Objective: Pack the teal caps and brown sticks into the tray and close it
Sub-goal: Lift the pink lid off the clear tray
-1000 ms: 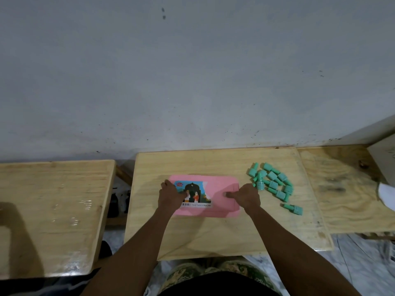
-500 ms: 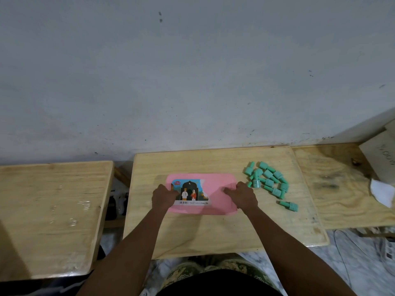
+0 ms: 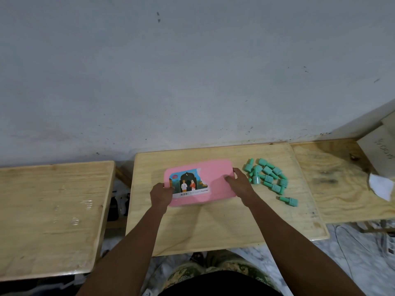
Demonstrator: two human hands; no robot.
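Note:
A pink tray [image 3: 215, 176] with its lid on lies in the middle of the centre wooden table [image 3: 213, 227]; a picture label covers the lid's left half. My left hand [image 3: 161, 195] grips the tray's near-left corner. My right hand [image 3: 240, 183] holds its right edge, fingers on the lid. Several teal caps [image 3: 267, 178] lie in a loose heap on the table just right of the tray, with one pair [image 3: 288, 200] a little apart, nearer to me. I see no brown sticks.
A second wooden table [image 3: 51, 214] stands at the left across a gap. A darker-stained one [image 3: 342, 184] adjoins on the right, carrying a pale box [image 3: 378, 150] and white paper [image 3: 382, 186]. A grey wall rises behind. Cables lie on the floor at lower right.
My left hand slid from the lid's label down to the tray's near-left corner. My right hand shifted to the tray's right edge. The camera view also moved slightly.

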